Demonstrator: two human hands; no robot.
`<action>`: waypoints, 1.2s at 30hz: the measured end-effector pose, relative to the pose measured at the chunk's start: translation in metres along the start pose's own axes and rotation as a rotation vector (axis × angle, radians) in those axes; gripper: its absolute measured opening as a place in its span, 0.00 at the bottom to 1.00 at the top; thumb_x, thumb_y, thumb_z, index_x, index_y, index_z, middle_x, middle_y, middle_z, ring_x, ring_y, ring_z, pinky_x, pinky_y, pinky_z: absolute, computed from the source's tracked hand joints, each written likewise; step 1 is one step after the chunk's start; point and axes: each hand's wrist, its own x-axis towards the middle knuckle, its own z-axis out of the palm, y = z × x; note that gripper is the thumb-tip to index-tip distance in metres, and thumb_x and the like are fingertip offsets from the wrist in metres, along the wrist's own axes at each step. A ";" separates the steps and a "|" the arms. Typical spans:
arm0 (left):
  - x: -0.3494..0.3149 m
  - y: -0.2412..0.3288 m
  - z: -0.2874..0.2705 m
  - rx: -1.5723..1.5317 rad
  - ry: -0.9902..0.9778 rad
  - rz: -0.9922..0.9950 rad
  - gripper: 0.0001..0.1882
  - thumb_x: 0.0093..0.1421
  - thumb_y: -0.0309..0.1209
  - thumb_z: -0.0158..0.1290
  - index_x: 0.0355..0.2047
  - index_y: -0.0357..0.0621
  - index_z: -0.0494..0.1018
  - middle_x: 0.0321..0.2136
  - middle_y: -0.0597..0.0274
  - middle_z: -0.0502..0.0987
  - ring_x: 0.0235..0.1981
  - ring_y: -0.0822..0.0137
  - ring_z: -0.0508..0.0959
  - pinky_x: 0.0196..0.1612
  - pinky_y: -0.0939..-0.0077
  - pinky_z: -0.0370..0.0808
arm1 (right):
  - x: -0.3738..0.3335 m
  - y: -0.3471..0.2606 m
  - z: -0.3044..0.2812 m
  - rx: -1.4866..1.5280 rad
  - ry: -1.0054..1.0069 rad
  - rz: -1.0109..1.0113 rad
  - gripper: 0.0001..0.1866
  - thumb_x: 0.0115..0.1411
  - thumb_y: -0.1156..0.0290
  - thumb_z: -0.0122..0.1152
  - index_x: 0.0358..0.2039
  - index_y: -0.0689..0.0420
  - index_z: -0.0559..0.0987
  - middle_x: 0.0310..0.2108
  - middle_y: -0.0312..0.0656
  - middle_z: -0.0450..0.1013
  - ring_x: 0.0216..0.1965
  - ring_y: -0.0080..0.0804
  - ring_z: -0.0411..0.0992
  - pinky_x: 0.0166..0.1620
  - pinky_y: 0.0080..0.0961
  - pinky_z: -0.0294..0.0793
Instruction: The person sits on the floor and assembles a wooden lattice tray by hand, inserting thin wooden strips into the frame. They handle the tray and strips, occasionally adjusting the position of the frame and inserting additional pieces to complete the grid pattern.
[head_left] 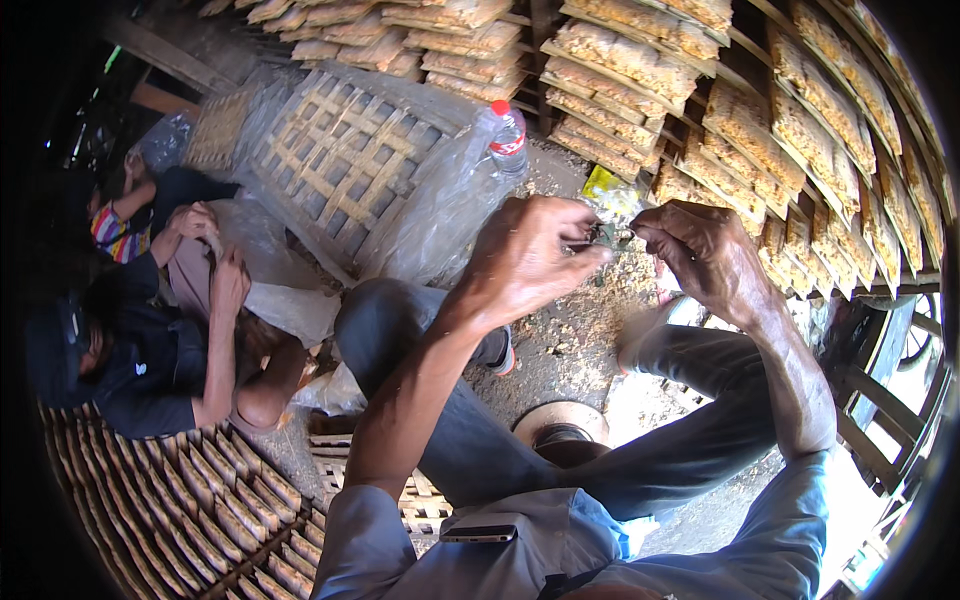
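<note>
Top centre of my feed: clear bottle (508, 140), red cap on, red label, beside a crumpled plastic sheet (430, 230); can't read its fill level. Racks across top and right are loaded with rows of flat, crumbly yellow-brown slabs (625, 60), more or less overlapping. Lower rack (170, 500), bottom left, also full, its slabs showing as narrow strips. Woven panel (340, 135) left of the bottle, open lattice. Yellow packet (602, 185) shows just past the fingertips; contents hidden. Round pale rim (590, 418) between the legs, dark in the middle; can't tell if it's a vessel. Hands: both raised over the gap between the knees, facing each other, tips near but apart. Left hand (535, 250) comes up on a forearm slanting from lower left, back of hand up, thumb and fingers pinching a small dark-green bit (604, 236); blur hides what it is. That bit sits between the two hands, above the crumb-strewn floor (550, 350). Right hand (703, 253) is bent at the wrist, pointing left, fingers curled, tips bunched against the thumb; can't tell if they grip the bit too. Right elbow bent low right. Phone (478, 534) lies flat on the shirt front. Co-worker (140, 370) sits at left, dark cap, both hands raised near a pale cloth (190, 265).
</note>
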 end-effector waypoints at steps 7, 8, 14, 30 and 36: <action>0.002 0.016 -0.006 -0.339 0.058 -0.055 0.05 0.64 0.23 0.62 0.38 0.36 0.78 0.30 0.64 0.82 0.30 0.79 0.79 0.31 0.82 0.76 | -0.001 -0.008 -0.004 0.210 0.021 0.187 0.13 0.64 0.70 0.66 0.47 0.63 0.81 0.37 0.52 0.82 0.37 0.48 0.83 0.40 0.39 0.83; 0.002 0.011 0.000 -0.345 0.044 -0.042 0.05 0.64 0.23 0.61 0.38 0.36 0.77 0.30 0.63 0.82 0.31 0.78 0.79 0.34 0.81 0.76 | 0.001 -0.012 -0.001 0.184 0.089 0.100 0.15 0.63 0.70 0.67 0.48 0.62 0.81 0.37 0.51 0.82 0.39 0.47 0.83 0.42 0.40 0.83; 0.001 0.019 0.012 -0.370 -0.066 -0.032 0.06 0.67 0.23 0.58 0.40 0.33 0.73 0.35 0.58 0.80 0.38 0.72 0.82 0.44 0.79 0.80 | -0.001 -0.003 -0.002 0.242 0.043 -0.025 0.08 0.64 0.73 0.66 0.40 0.63 0.83 0.34 0.48 0.82 0.38 0.46 0.83 0.39 0.38 0.81; -0.006 0.013 -0.005 -0.540 -0.017 -0.003 0.05 0.70 0.23 0.55 0.43 0.37 0.70 0.35 0.54 0.83 0.36 0.68 0.85 0.38 0.77 0.82 | -0.003 0.023 -0.006 0.754 -0.162 0.199 0.25 0.64 0.82 0.54 0.62 0.58 0.73 0.56 0.50 0.75 0.60 0.40 0.73 0.63 0.45 0.75; 0.003 0.024 0.003 -0.524 -0.015 -0.004 0.05 0.69 0.21 0.54 0.43 0.35 0.70 0.36 0.56 0.80 0.39 0.71 0.82 0.44 0.77 0.81 | 0.001 0.006 -0.001 0.486 -0.066 0.210 0.08 0.64 0.78 0.64 0.42 0.65 0.84 0.37 0.47 0.84 0.41 0.36 0.83 0.50 0.35 0.82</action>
